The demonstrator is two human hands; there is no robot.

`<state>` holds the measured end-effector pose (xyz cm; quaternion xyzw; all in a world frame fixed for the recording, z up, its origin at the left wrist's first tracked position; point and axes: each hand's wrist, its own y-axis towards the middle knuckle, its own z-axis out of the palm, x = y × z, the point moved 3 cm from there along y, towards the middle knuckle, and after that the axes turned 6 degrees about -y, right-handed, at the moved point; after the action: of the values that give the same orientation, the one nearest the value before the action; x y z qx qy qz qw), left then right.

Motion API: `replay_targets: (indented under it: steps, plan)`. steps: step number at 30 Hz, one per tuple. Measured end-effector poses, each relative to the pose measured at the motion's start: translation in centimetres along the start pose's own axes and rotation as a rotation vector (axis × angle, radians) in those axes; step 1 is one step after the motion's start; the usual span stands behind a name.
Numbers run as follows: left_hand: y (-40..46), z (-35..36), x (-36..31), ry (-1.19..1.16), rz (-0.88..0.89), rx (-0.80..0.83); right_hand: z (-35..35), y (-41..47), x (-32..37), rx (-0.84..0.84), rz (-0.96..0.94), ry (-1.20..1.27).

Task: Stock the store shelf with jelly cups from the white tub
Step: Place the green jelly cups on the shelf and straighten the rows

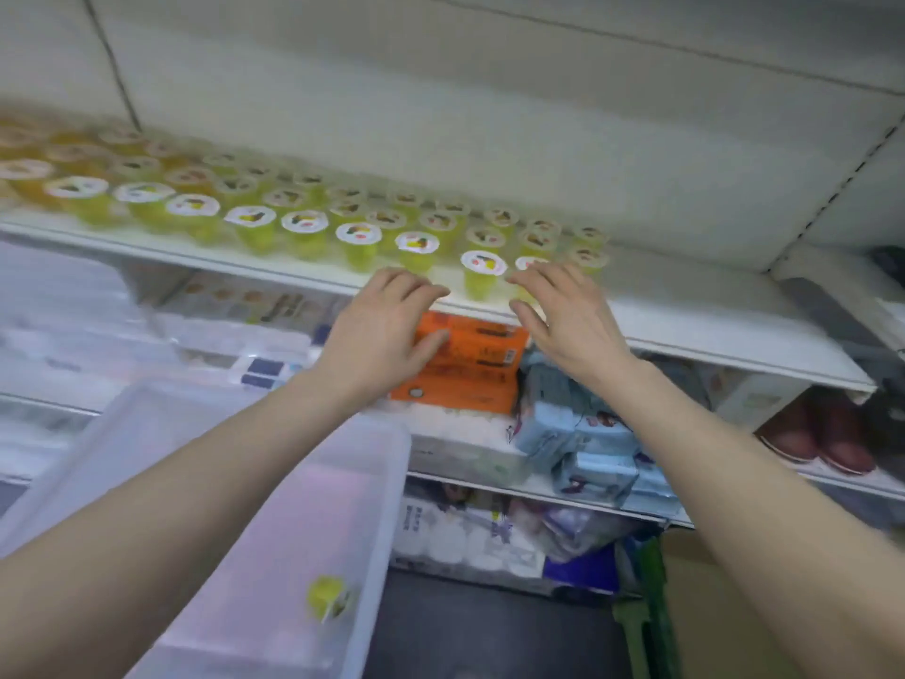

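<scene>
— Where do the jelly cups [303,223] stand?
— In rows on the shelf [685,311]; one lies in the white tub [343,482].
— The hands?
— Left hand [387,330] and right hand [563,321] hover at the shelf edge, fingers loosely spread, holding nothing.
— Next?
— Probably reaching down for that last cup [327,596].

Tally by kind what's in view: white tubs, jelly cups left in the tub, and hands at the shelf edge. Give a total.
White tub: 1
Jelly cup in view in the tub: 1
Hands at the shelf edge: 2, the left hand and the right hand
Total: 4
</scene>
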<state>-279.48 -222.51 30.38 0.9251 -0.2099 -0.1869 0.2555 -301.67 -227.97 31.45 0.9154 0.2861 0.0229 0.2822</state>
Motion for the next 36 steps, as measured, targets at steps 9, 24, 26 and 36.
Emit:
replay_targets:
  steps: [9, 24, 26, 36]
  plan:
    - [-23.3, -0.6, 6.3, -0.033, -0.360, 0.166, 8.0, -9.4, 20.2, 0.296, -0.118, 0.251]
    - [-35.4, 1.4, 7.5, 0.032, -0.479, 0.387, 15.9, -16.0, 32.2, 1.126, -0.225, -0.098]
    - [-35.5, 1.3, 7.5, 0.043, -0.484, 0.389, 16.2, -16.1, 32.4, 1.111, -0.185, -0.040]
    - [-35.5, 1.8, 7.9, 0.029, -0.460, 0.467, 10.5, -11.3, 28.5, 0.651, 0.112, 0.261]
